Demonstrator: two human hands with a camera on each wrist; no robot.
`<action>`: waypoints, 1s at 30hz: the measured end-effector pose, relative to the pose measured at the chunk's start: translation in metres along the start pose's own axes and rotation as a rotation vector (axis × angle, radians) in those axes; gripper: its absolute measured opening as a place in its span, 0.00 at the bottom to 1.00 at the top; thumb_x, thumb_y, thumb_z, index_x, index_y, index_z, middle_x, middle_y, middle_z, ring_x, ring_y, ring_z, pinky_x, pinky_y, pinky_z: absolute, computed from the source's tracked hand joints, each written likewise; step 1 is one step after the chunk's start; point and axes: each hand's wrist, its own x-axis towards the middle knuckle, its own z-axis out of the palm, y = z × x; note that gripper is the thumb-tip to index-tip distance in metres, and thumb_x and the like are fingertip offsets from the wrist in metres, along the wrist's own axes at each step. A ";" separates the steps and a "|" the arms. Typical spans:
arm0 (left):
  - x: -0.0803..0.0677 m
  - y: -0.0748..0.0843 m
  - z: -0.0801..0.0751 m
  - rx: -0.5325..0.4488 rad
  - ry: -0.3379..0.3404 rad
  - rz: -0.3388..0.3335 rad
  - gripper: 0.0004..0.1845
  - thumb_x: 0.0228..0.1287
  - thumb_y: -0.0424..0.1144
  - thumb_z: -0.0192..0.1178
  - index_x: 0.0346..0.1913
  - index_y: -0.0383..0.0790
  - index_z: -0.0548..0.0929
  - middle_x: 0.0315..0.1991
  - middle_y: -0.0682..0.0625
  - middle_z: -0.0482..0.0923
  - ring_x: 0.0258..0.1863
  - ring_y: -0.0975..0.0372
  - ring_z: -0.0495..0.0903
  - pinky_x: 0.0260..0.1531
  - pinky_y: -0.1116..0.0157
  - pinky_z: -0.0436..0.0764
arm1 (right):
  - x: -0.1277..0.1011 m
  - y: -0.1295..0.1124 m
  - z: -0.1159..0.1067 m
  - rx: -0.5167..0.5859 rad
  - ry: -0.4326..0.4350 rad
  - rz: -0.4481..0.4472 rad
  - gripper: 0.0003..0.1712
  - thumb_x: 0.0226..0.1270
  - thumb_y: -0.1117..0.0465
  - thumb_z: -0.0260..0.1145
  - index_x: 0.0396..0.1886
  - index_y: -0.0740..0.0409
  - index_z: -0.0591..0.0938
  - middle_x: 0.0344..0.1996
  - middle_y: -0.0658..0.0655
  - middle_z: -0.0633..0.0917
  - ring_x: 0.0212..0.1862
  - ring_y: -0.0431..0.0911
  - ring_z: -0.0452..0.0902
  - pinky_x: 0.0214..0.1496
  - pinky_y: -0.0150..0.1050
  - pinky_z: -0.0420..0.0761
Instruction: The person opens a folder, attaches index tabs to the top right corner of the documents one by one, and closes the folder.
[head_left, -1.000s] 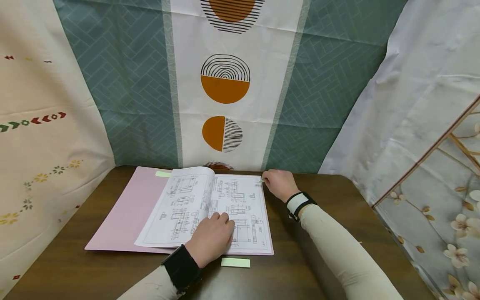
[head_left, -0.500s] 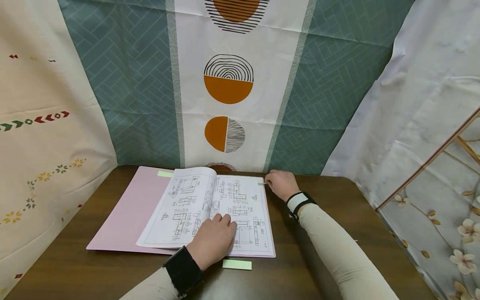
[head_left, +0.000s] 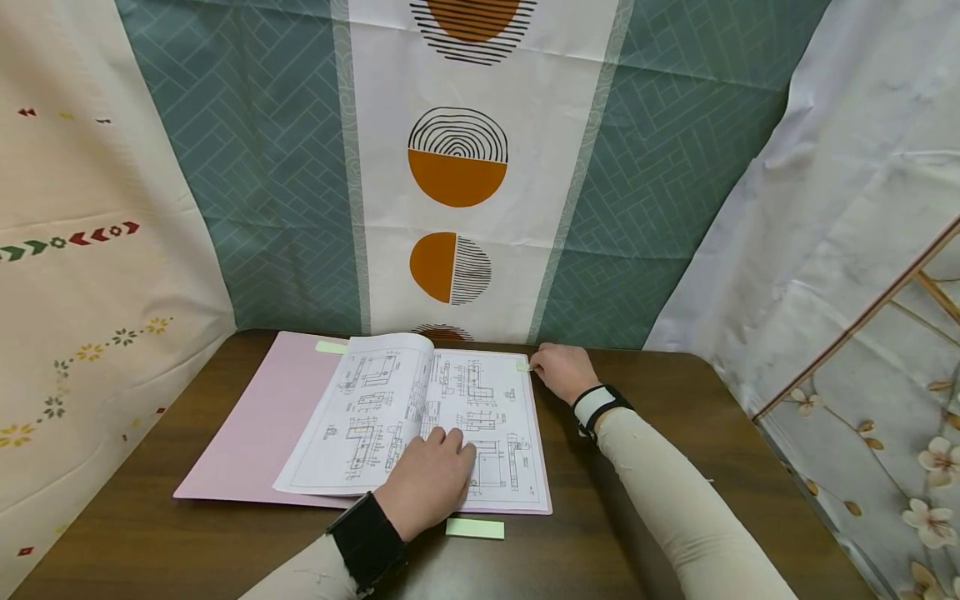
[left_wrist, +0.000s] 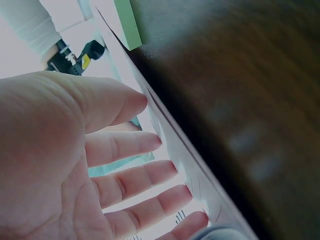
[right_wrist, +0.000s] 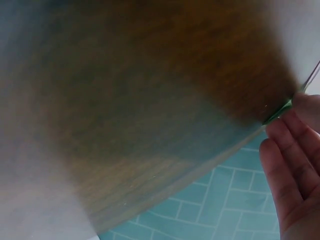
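Note:
A booklet of technical drawings (head_left: 375,417) lies turned open on a pink folder (head_left: 240,433). My left hand (head_left: 429,477) rests on the right-hand page near its lower left, fingers extended against the paper in the left wrist view. At the page's upper right edge, my right hand (head_left: 564,369) pinches a small light green sticky note (head_left: 522,366) between thumb and fingers. Part of that note shows flat over the page corner. The right wrist view has the green strip (right_wrist: 276,114) between the thumb and fingertips.
A light green sticky note pad (head_left: 475,528) lies on the brown table (head_left: 600,542) just in front of the folder. Another green sticky note (head_left: 330,347) is on the folder's top edge. A patterned curtain (head_left: 300,167) hangs behind the table.
The sticky note in my right hand has come down from a raised, edge-on angle to lie flatter on the page corner. My left hand has stayed on the page.

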 end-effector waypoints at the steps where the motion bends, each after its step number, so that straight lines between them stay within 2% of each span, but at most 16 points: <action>1: 0.000 0.000 0.000 -0.001 0.000 -0.001 0.16 0.73 0.47 0.73 0.52 0.38 0.89 0.40 0.44 0.82 0.37 0.52 0.80 0.31 0.55 0.81 | 0.000 0.000 0.000 0.002 0.000 0.003 0.06 0.71 0.65 0.80 0.43 0.50 0.96 0.38 0.51 0.91 0.40 0.46 0.90 0.41 0.45 0.89; 15: 0.001 0.001 0.001 -0.002 0.000 -0.002 0.17 0.72 0.48 0.74 0.51 0.38 0.89 0.39 0.44 0.82 0.36 0.52 0.79 0.31 0.55 0.81 | -0.002 0.004 0.005 0.038 -0.004 0.019 0.07 0.71 0.65 0.79 0.45 0.50 0.97 0.40 0.49 0.91 0.42 0.45 0.90 0.43 0.44 0.89; 19: 0.009 0.000 -0.008 -0.010 -0.015 0.022 0.12 0.72 0.45 0.73 0.47 0.39 0.90 0.36 0.45 0.82 0.33 0.53 0.79 0.29 0.56 0.81 | -0.004 0.007 0.003 0.041 0.010 0.019 0.07 0.71 0.65 0.79 0.43 0.50 0.96 0.38 0.49 0.91 0.41 0.46 0.90 0.42 0.44 0.88; 22: 0.024 -0.003 -0.019 -0.028 -0.049 0.040 0.11 0.74 0.44 0.72 0.48 0.40 0.91 0.37 0.47 0.84 0.34 0.55 0.81 0.32 0.57 0.84 | -0.005 0.007 0.001 0.044 0.020 0.025 0.07 0.70 0.66 0.80 0.42 0.50 0.97 0.38 0.49 0.91 0.40 0.46 0.90 0.42 0.45 0.89; 25: 0.047 -0.009 -0.025 -0.027 -0.069 0.050 0.13 0.76 0.46 0.72 0.53 0.41 0.92 0.44 0.48 0.87 0.40 0.56 0.85 0.39 0.58 0.86 | -0.004 0.006 0.001 0.052 0.020 0.021 0.07 0.70 0.66 0.80 0.43 0.50 0.97 0.40 0.49 0.92 0.42 0.45 0.90 0.44 0.45 0.89; 27: 0.065 -0.013 -0.025 -0.008 -0.065 0.055 0.14 0.77 0.47 0.71 0.55 0.42 0.91 0.47 0.48 0.87 0.43 0.56 0.86 0.42 0.57 0.87 | -0.002 0.005 0.002 0.053 0.018 0.013 0.07 0.70 0.65 0.80 0.43 0.49 0.97 0.40 0.49 0.92 0.42 0.45 0.90 0.44 0.45 0.89; 30: 0.090 -0.017 -0.015 0.032 -0.052 0.064 0.14 0.79 0.48 0.69 0.56 0.43 0.91 0.49 0.48 0.87 0.44 0.55 0.87 0.44 0.57 0.88 | -0.001 0.004 0.004 0.053 0.018 0.007 0.07 0.70 0.65 0.80 0.43 0.49 0.97 0.41 0.48 0.92 0.42 0.45 0.91 0.44 0.46 0.89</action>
